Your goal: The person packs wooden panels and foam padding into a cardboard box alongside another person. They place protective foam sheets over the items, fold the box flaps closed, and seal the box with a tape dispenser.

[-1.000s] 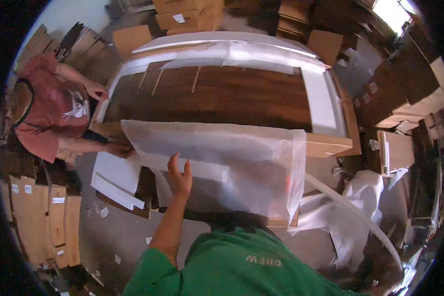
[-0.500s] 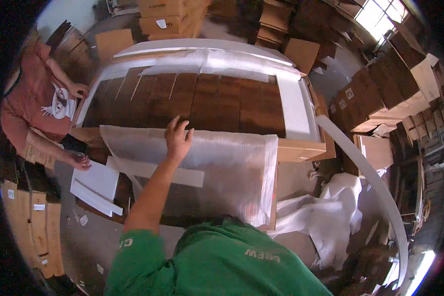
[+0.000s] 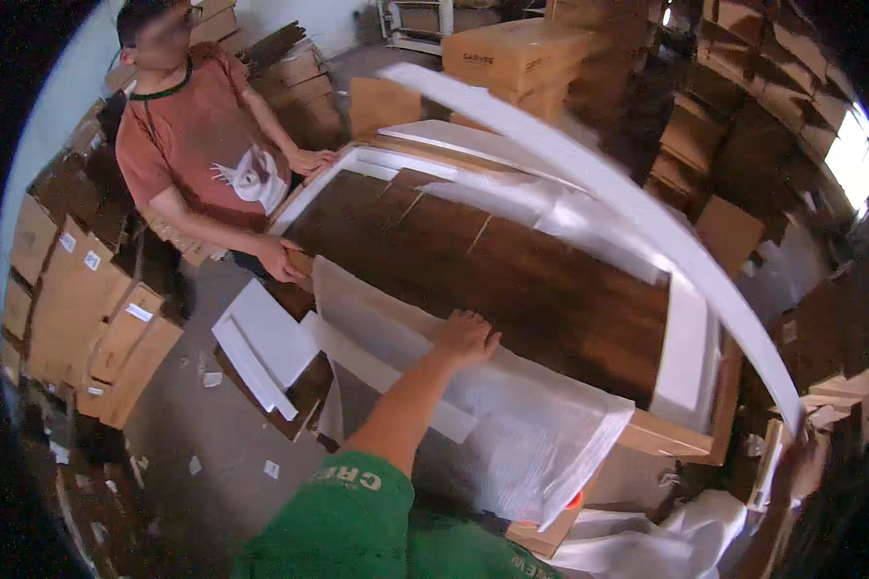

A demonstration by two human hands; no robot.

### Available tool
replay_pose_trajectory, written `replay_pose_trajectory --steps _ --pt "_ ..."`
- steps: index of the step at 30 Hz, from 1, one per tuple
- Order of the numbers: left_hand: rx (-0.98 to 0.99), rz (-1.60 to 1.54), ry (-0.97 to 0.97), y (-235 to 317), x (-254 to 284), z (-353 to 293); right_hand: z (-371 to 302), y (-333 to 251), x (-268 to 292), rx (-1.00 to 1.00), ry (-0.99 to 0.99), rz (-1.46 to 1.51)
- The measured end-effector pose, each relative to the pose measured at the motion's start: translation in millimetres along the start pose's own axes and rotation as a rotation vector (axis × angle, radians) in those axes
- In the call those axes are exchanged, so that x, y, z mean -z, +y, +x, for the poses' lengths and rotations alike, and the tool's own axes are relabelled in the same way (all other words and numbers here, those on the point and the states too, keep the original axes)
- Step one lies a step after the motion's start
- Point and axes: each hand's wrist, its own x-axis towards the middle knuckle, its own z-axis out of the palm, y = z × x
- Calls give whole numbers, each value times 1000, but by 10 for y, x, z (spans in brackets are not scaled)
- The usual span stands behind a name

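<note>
My left hand [image 3: 466,338] rests palm down at the near edge of a dark brown wood panel [image 3: 550,289], beside a translucent foam sheet [image 3: 521,410] draped over the box's near side. Its fingers are bent a little and nothing shows in them. At the far right my dim right hand [image 3: 799,458] is closed round the lower end of a long white foam strip [image 3: 599,174]. That strip arches up and across the far side of the open cardboard box [image 3: 671,434]. White foam [image 3: 686,343] lines the box's right end.
A co-worker [image 3: 203,145] stands at the box's left end, both hands on its edge. White boards [image 3: 270,333] lie low on the near left. Cartons [image 3: 87,309] stand at left, and a large carton [image 3: 517,63] behind. Crumpled white foam [image 3: 647,545] lies at lower right.
The view has swung left, bringing more of the co-worker in. The white strip has risen and now arches over the box. My left hand has come down onto the panel's edge.
</note>
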Motion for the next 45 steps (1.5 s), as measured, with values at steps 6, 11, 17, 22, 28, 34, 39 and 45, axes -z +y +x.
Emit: replay_pose_trajectory --steps 6,11,17,22,28,34,39,45 --pt "-81 67 58 157 -101 363 1550 -1268 -1881 31 -278 -411" --pt "-6 36 -29 179 114 290 2220 -2024 -2512 -9 -280 -303" --pt "-87 -11 85 149 55 289 2413 -2001 -3167 126 -192 -437" --pt "-143 30 274 167 -46 334 2460 -2275 -3045 97 -74 -149" --pt "-228 -15 263 21 14 383 2714 -2725 -3325 66 -492 -16" --pt "-334 -52 386 199 -58 407 2506 -2381 -3334 0 -486 158" --pt "-261 6 301 175 -22 332 2579 -2531 -3135 -97 -549 178" --pt "-180 15 234 160 -1 335 1503 -2647 -2256 -41 120 763"
